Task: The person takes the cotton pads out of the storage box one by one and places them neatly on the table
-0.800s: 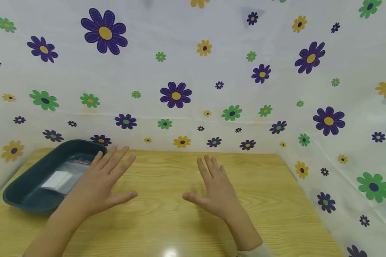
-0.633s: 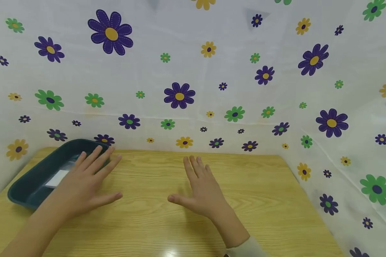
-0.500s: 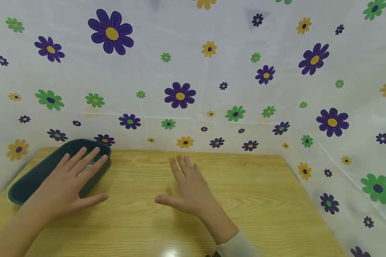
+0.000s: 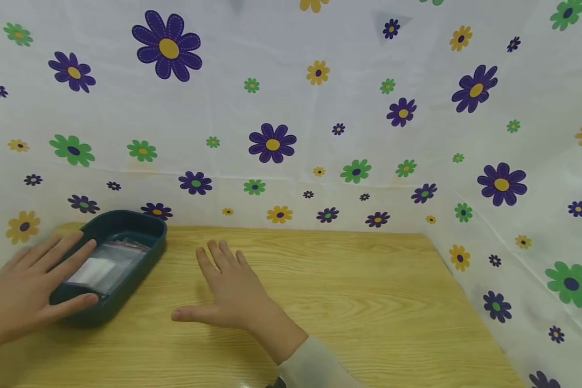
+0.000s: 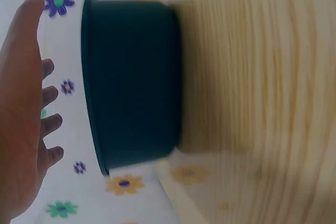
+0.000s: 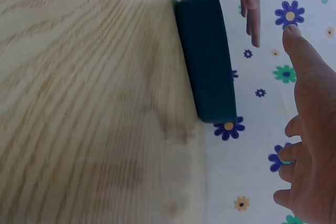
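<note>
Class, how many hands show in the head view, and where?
2: the left hand, raised near the dark green tub; the right hand, above the table, right of the tub.

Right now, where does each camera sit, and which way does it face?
Head: worn on the head, looking forward and down at tray and table; left hand, right hand and sleeve show.
Left wrist: on that wrist, facing the tray's side; left hand shows.
Right wrist: on that wrist, facing tray and table; both hands show.
Both wrist views share tray.
</note>
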Tool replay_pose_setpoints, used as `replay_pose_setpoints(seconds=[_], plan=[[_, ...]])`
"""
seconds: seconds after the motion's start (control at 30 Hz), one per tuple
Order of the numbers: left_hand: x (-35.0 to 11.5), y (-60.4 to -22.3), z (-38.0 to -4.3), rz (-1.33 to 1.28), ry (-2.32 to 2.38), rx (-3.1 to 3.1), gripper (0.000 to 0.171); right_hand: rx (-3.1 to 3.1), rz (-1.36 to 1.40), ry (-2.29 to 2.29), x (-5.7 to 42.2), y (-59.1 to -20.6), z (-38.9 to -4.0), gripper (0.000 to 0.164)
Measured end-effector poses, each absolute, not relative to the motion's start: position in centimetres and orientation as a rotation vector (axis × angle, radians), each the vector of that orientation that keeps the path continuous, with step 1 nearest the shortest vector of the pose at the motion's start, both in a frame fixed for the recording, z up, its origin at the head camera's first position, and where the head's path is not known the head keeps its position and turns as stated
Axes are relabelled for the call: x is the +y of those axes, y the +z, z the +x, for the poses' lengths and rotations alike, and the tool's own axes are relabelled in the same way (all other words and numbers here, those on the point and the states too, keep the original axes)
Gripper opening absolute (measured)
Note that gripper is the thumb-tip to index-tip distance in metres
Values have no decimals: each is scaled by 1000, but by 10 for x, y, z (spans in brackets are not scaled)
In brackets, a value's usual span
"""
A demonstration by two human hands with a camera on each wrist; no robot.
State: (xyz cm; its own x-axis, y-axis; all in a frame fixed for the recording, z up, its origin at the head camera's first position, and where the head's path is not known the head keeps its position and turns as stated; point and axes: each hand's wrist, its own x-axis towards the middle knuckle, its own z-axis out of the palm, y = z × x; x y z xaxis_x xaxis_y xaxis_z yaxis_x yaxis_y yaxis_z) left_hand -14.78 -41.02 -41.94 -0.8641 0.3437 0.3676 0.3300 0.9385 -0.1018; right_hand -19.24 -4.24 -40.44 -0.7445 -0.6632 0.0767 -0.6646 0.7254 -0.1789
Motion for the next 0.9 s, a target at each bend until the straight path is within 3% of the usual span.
replay_pose_setpoints(seconds=[0.3,0.47,0.9], plan=[[-450,-446,-153,-221,50,-2855,118,-2960,1160,258,-79,-413,-192,109],[-461,-462,-155,-199,-124,-2976,117,-2983,1145,198,-90,-415,-189,111],[-427,-455,-154,-349,-3,-2945,111,-3064,1023,227,-100,-422,-188,119]])
